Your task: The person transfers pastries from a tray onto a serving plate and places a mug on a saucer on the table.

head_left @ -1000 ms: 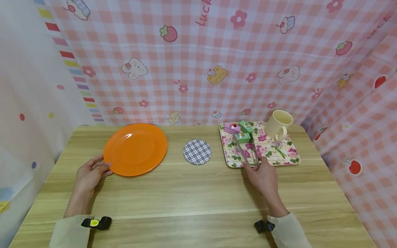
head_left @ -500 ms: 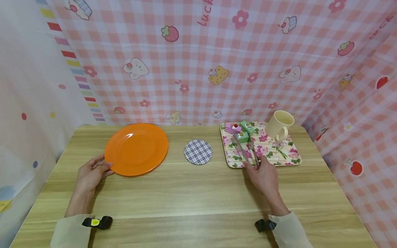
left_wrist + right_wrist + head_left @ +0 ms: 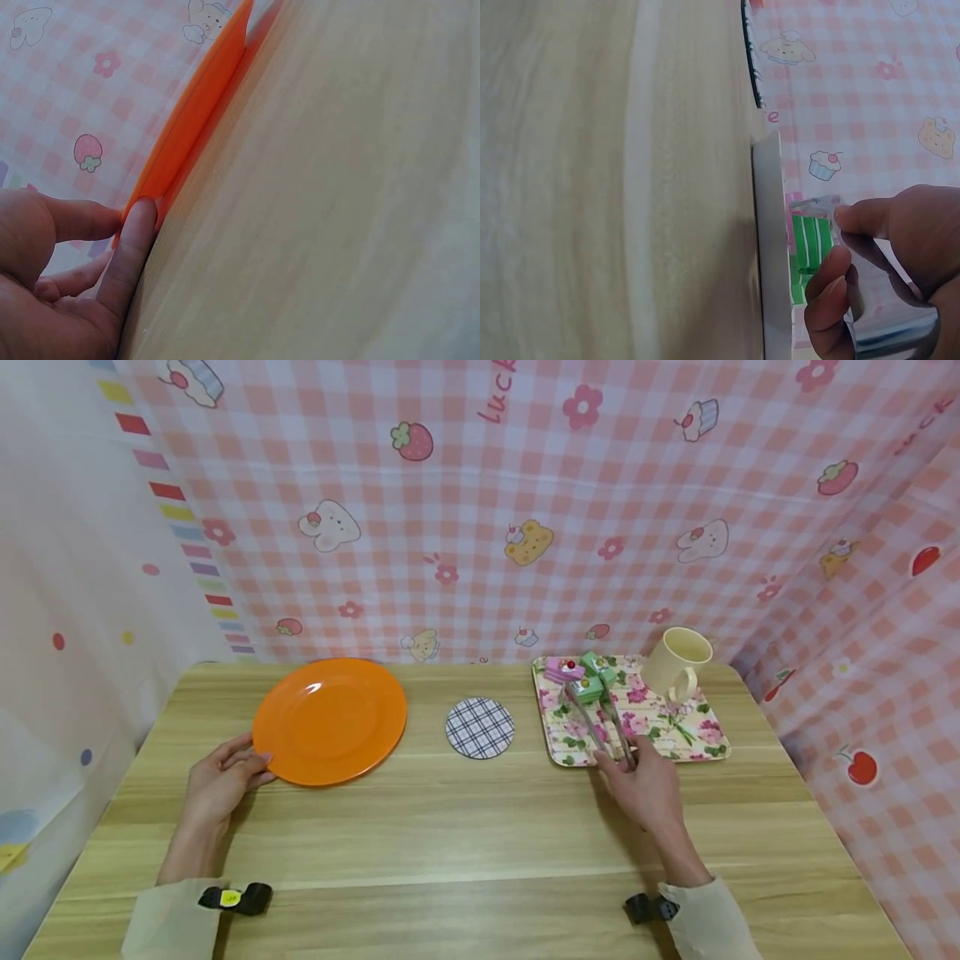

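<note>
A pink-and-white checked cloth [image 3: 465, 510], printed with strawberries, flowers and bears, hangs behind the tray and also to the right of it, and a white cloth [image 3: 75, 577] with coloured dots hangs far to its left. The wood-grain table [image 3: 450, 843] spreads under and in front of the tray. The tray [image 3: 701, 746] itself is oblong, cream with pink flowers and green leaves. Well to the tray's left sits a round orange plate [image 3: 330, 718]. Two pale sleeves [image 3: 176, 918] come in from the front, one to either side of the tray's left edge. The person's left grip [image 3: 217, 781], well left of the tray, pinches the near left rim of the plate between thumb and fingers. The right grip [image 3: 645, 781], at the tray's front edge, is curled round a pair of metal tongs [image 3: 889, 311], whose two arms reach over the tray, spread apart. A cream mug [image 3: 663, 664] stands upright at the tray's back right, its handle facing the front. Just left of the tray lies a round checked coaster [image 3: 480, 728]. Black straps [image 3: 236, 899] circle both wrists in front of the tray. Smallest, at the tray's back left, are a pink cake [image 3: 564, 671], a green cake [image 3: 598, 668] beside it, and a nearer green cake [image 3: 588, 689] between the tongs' tips; whether they touch it I cannot tell.
</note>
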The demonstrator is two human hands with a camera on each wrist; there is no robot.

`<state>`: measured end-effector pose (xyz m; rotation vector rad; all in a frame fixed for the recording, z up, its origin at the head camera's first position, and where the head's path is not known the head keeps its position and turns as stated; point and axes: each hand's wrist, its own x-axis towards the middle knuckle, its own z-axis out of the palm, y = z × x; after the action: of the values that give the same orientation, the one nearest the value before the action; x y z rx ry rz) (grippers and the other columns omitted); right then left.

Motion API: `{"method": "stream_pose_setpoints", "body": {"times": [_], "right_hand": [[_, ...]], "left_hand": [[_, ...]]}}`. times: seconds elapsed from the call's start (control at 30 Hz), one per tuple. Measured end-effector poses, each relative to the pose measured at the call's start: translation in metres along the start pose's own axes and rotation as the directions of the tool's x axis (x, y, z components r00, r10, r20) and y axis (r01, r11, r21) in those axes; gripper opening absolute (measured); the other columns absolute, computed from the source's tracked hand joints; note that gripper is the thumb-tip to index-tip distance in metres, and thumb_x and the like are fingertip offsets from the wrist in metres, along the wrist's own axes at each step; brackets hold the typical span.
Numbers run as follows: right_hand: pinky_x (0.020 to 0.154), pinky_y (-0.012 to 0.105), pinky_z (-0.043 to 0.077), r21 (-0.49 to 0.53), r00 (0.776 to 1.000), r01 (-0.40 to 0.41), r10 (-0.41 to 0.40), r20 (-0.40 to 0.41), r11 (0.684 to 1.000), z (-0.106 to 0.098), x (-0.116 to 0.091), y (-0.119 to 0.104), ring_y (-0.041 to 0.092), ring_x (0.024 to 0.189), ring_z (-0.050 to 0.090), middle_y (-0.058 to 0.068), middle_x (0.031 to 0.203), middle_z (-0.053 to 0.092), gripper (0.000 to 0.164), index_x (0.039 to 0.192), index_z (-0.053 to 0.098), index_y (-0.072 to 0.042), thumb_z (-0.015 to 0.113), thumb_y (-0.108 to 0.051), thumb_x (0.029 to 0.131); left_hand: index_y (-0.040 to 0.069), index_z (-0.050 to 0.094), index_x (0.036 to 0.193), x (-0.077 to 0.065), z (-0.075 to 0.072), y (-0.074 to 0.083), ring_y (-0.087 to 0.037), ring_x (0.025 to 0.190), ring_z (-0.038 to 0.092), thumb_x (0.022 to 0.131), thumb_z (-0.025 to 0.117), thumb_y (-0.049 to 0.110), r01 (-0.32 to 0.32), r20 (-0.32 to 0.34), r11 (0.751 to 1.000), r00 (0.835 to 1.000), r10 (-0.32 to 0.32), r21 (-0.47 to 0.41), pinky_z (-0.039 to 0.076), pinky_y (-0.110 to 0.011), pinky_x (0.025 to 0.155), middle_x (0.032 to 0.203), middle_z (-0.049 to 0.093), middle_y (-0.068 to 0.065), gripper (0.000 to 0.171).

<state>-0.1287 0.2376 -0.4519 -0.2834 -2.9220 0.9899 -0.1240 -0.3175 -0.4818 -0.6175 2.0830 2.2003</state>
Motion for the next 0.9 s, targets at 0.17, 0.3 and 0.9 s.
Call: {"method": "stream_pose_setpoints", "body": {"times": [0.17, 0.3, 0.9], "right_hand": [[0.049, 0.026, 0.043, 0.013, 1.0, 0.019, -0.019, -0.009, 1.0, -0.002, 0.0, 0.001, 0.019, 0.062, 0.053, 0.009, 0.082, 0.063, 0.059, 0.128, 0.057, -0.001, 0.067, -0.05, 0.096], [0.047, 0.026, 0.044, 0.029, 0.999, 0.04, -0.039, -0.025, 0.999, -0.002, 0.0, 0.001, 0.018, 0.058, 0.053, 0.008, 0.079, 0.064, 0.057, 0.129, 0.058, -0.002, 0.069, -0.048, 0.096], [0.05, 0.026, 0.044, 0.029, 0.995, 0.096, -0.097, 0.029, 0.995, 0.004, -0.001, -0.016, 0.018, 0.061, 0.053, 0.006, 0.077, 0.062, 0.052, 0.126, 0.06, -0.004, 0.072, -0.044, 0.095]], "left_hand": [[-0.005, 0.025, 0.16, 0.0, 0.0, 0.0, -0.002, 0.079, 0.07, 0.097, 0.065, 0.0, -0.013, -0.001, 1.0, 1.0, 0.013, -0.008, 0.065, -0.019, 0.074, 0.089, 0.067, 0.011, 0.074], [-0.005, 0.025, 0.159, 0.0, 0.0, 0.0, -0.002, 0.079, 0.07, 0.097, 0.065, 0.0, -0.02, -0.001, 1.0, 1.0, 0.02, -0.012, 0.065, -0.019, 0.074, 0.089, 0.068, 0.011, 0.074], [-0.005, 0.025, 0.159, 0.001, -0.001, -0.002, -0.001, 0.08, 0.069, 0.098, 0.064, 0.001, -0.023, -0.001, 1.0, 1.0, 0.023, 0.003, 0.065, -0.019, 0.075, 0.089, 0.068, 0.011, 0.073]]}}
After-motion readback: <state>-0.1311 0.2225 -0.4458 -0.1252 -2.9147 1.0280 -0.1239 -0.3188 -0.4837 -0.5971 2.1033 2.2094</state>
